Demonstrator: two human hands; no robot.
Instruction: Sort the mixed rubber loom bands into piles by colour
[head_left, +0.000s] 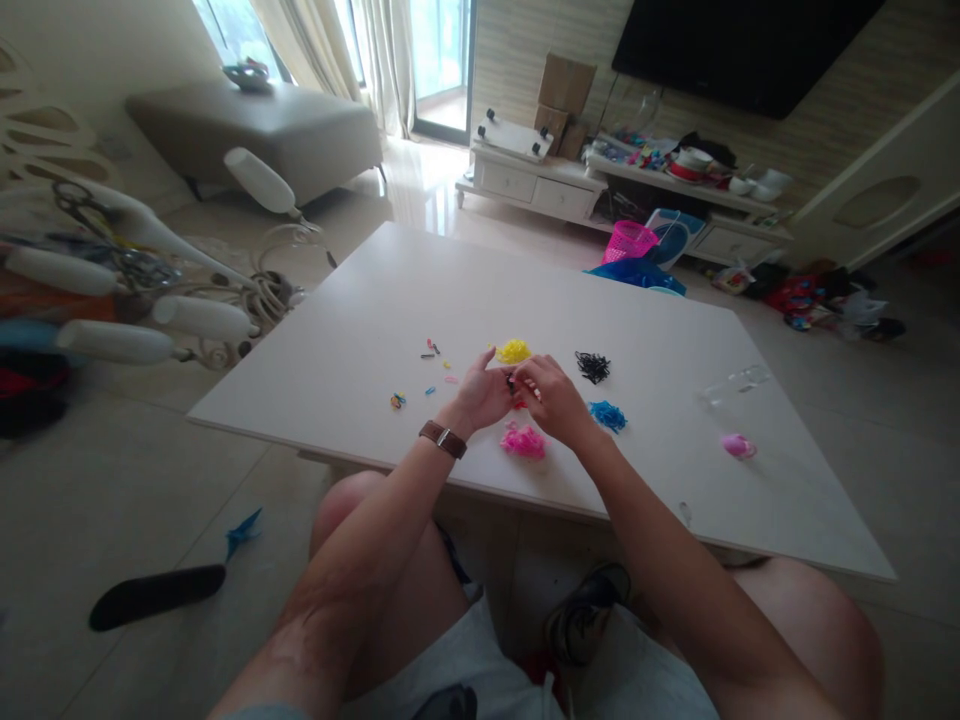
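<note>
My left hand [482,397] is palm up over the table, thumb stretched out. A small black piece [510,383] rests at its fingers, too small to name. Against it my right hand [553,400] is closed in a pinch; what its fingertips hold is hidden. Around the hands lie piles of small plastic pieces or bands: yellow [514,351], black [593,367], blue [607,415] and pink [523,442]. Something red [520,405] shows between the hands, mostly covered. Several small coloured clip-like pieces [430,391] are scattered left of my left hand, with a little cluster [398,401] farther left.
On the white table [480,285], a clear bottle-like object [742,383] and a pink-purple item [739,446] lie at the right. A lamp with white shades [259,180] crowds the left side. A pink basket [630,241] stands beyond the far edge.
</note>
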